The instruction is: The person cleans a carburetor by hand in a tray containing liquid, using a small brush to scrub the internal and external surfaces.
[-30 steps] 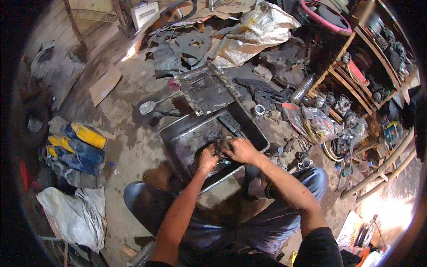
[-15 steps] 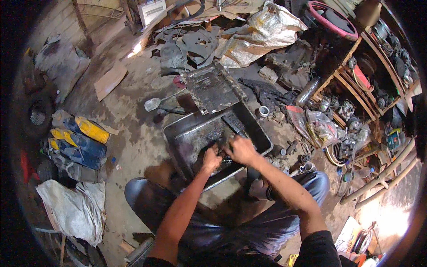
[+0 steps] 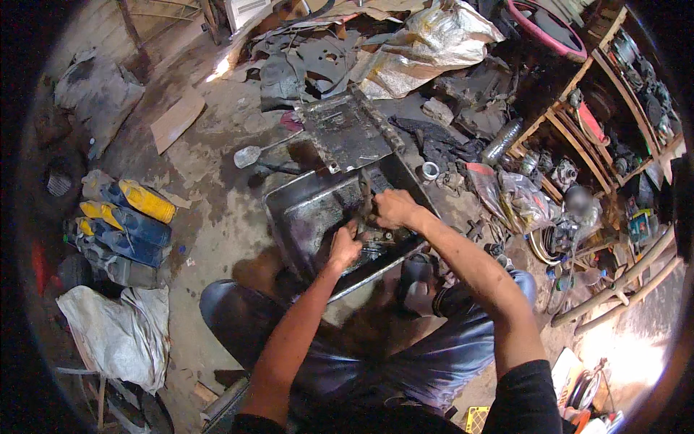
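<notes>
My left hand is closed over the middle of a black rectangular tray, its fingers curled round something dark and slim. Just to its right, my right hand is closed too, at a long narrow dark piece that sticks up past the fingers toward the far rim. Both hands seem to be on this piece, but the fingers hide its lower end and its exact kind. Small dark metal parts lie in the tray below my right hand, and the tray's bottom looks wet and grimy.
A dirty flat metal plate rests at the tray's far edge. A spatula-like tool lies left of it, and a small white cup stands right. Yellow and blue containers lie left; plastic bags and wooden shelving are right.
My right hand has risen slightly away from my left, and the narrow piece now shows upright between them. The dark handled thing previously seen beside my right hand is less visible. The view has shifted slightly.
</notes>
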Demonstrator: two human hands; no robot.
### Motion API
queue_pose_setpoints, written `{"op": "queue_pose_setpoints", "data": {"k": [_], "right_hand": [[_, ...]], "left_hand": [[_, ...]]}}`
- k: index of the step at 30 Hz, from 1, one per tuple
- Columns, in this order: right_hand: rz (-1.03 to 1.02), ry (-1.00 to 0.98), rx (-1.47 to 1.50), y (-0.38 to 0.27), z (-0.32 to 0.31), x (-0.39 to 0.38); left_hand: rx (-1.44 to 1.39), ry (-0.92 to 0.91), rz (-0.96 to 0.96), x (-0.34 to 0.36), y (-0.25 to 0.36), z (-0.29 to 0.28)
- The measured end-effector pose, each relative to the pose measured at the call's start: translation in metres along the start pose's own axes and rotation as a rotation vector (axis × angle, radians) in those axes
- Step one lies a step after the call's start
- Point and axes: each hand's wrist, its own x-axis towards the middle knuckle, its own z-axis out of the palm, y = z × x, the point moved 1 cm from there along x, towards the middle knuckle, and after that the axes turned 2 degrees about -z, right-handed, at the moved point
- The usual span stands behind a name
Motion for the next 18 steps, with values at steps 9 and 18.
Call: {"op": "queue_pose_setpoints", "data": {"k": [9, 18], "right_hand": [[-0.353, 0.217, -0.300, 0.011, 0.009, -0.010], [-0.223, 0.063, -0.154, 0.023, 0.015, 0.001]], "left_hand": [[0.039, 0.140, 0.167, 0.000, -0.011, 0.001], [-0.218, 0.079, 0.165, 0.005, -0.014, 0.007]]}}
